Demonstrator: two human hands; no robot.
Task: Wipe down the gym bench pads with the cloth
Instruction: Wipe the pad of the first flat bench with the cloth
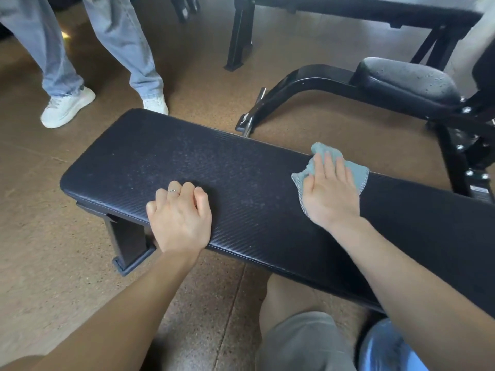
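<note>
Cloth (356, 174), pale blue-grey, lies flat on the black flat-bench pad (241, 183) under our right hand (330, 191), whose straight fingers press it down near the pad's far edge. Our left hand (179, 218) rests on the same pad well to the left of the cloth, fingers curled under, holding nothing, a ring on one finger. Beyond the right hand stands a second padded seat (407, 79), beaded with droplets.
</note>
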